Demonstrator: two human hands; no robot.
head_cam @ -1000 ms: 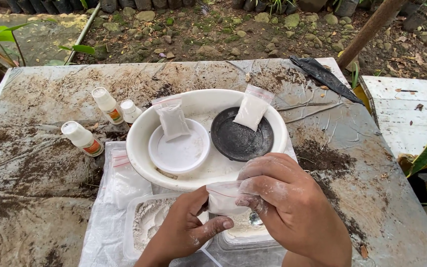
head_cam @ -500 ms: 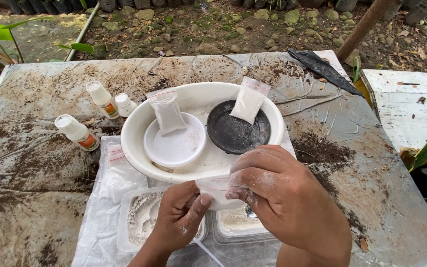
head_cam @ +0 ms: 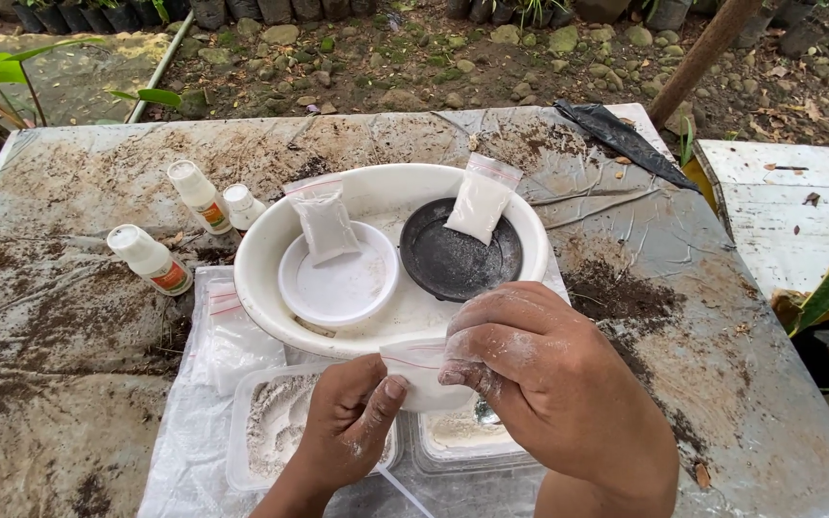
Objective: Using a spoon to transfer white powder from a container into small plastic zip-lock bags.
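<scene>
Both hands meet low in the view, over the near edge of the desk (head_cam: 741, 384). The left hand (head_cam: 352, 427) pinches the top left corner of a small clear bag (head_cam: 419, 369) between thumb and fingers. The right hand (head_cam: 549, 379), dusted with white powder, is closed on the bag's right side, its fingers curled over the top edge. The bag holds white powder and has a thin red line along its seal. It is held just above two clear tubs: the left tub (head_cam: 275, 422) has white powder in it, and the right tub (head_cam: 462, 436) is mostly hidden under the hands.

Just beyond the bag sits a wide white basin (head_cam: 386, 187). Inside it, a white dish (head_cam: 338, 283) lies on the left and a black dish (head_cam: 458, 259) on the right. One packet (head_cam: 325, 221) of white powder leans on the white dish's far edge; another packet (head_cam: 480, 203) leans against the basin's rim over the black dish.

Left of the basin, three small white bottles with orange labels stand on the soil-smeared desk: one (head_cam: 153, 261) well to the left, two (head_cam: 201, 197) (head_cam: 242, 206) close together near the basin's rim. A heap of clear plastic bags (head_cam: 223, 331) lies beside the left tub. A black strip (head_cam: 621, 139) lies at the desk's far right corner.
</scene>
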